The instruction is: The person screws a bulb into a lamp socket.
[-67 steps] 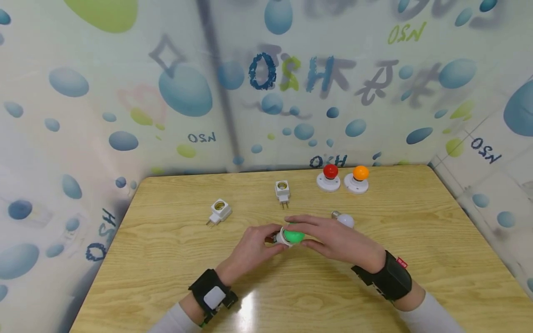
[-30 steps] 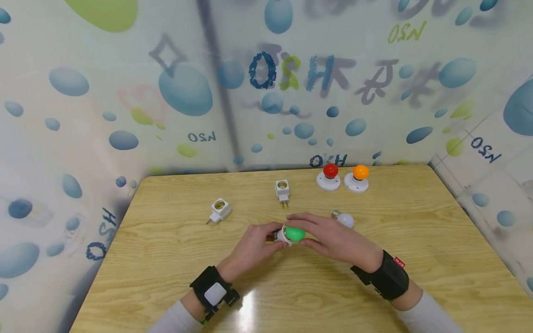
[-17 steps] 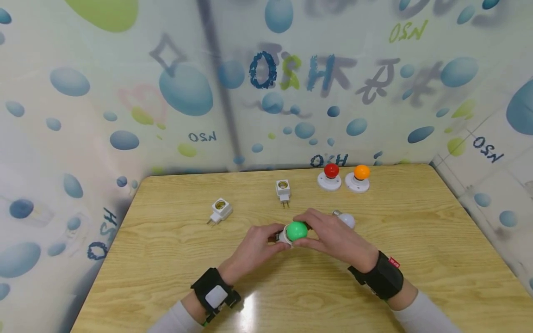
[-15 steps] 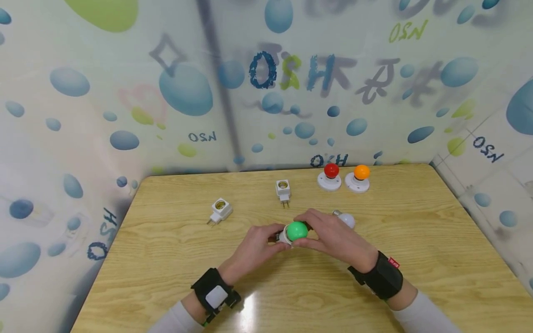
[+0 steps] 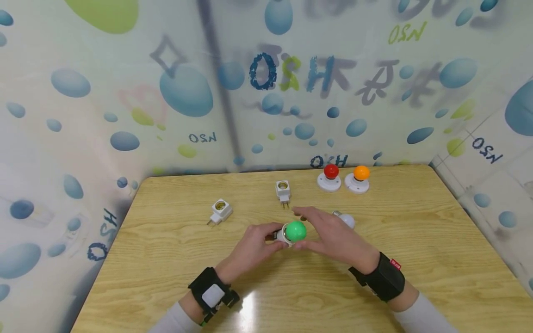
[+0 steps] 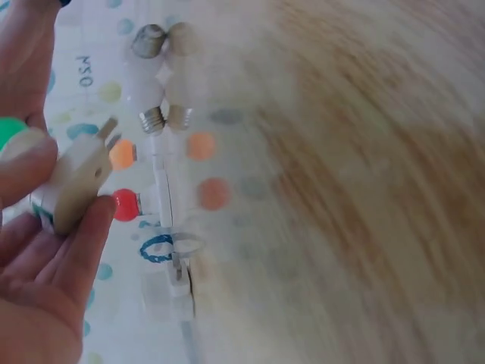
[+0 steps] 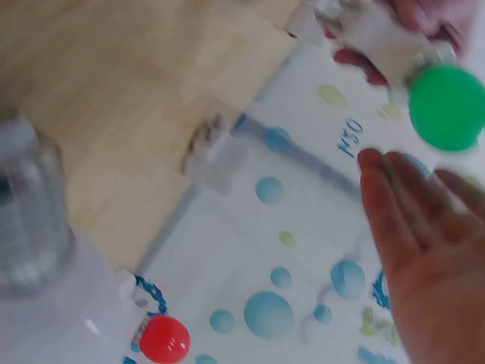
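My left hand (image 5: 254,247) grips a white plug-in lamp socket (image 5: 281,236), its thumb and fingers round the body. A round green light bulb (image 5: 296,231) sits in the socket's mouth, facing right. In the left wrist view the socket (image 6: 72,182) shows its two metal prongs pointing up and right. My right hand (image 5: 333,236) is spread beside the bulb, fingers above it and thumb right at its lower edge. In the right wrist view the right hand's fingers (image 7: 383,205) are fairly straight, apart from the green bulb (image 7: 447,106).
Two more white plug-in sockets, one at left (image 5: 220,210) and one at centre back (image 5: 282,190), lie on the wooden table (image 5: 175,259). A red bulb (image 5: 331,171) and an orange bulb (image 5: 361,173) stand in round white bases. A white bulb (image 5: 346,220) lies behind the right hand.
The right fingers lay over the green bulb, then held it from its far side. Now they have opened away from it. The left hand keeps its grip on the socket.
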The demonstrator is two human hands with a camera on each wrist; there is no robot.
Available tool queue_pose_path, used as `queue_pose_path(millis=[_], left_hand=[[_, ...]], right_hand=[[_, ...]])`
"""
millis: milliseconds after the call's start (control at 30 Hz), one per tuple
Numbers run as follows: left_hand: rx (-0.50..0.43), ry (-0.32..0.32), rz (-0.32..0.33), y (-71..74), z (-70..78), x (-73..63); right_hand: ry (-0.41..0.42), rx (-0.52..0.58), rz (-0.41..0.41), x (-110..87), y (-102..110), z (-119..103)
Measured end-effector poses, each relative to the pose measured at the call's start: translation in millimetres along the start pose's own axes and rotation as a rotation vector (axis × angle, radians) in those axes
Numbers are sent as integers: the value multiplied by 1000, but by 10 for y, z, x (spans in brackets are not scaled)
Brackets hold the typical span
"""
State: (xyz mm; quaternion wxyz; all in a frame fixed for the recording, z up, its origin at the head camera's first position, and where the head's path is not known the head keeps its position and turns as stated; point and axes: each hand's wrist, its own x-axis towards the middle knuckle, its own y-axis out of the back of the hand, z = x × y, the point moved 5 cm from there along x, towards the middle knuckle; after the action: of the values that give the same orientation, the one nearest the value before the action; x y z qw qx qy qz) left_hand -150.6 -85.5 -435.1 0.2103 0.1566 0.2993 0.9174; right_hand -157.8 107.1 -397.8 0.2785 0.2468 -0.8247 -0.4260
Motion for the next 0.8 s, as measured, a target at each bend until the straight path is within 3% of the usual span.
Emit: queue_pose_path(millis=[200,367,500,800], left_hand=[[-119,-9,-140,-3,-101,20],[-199,17,-222,-33,-159,28],[-182,28,-198,-31,-175,19],[-94,18,-56,-16,-105,2]], right_hand=[[193,50,-139,-21,66,-90],[222,83,-190,-35,34,-104],[195,93,-176,-30,1,-85],[154,108,-64,-7,7,-50]])
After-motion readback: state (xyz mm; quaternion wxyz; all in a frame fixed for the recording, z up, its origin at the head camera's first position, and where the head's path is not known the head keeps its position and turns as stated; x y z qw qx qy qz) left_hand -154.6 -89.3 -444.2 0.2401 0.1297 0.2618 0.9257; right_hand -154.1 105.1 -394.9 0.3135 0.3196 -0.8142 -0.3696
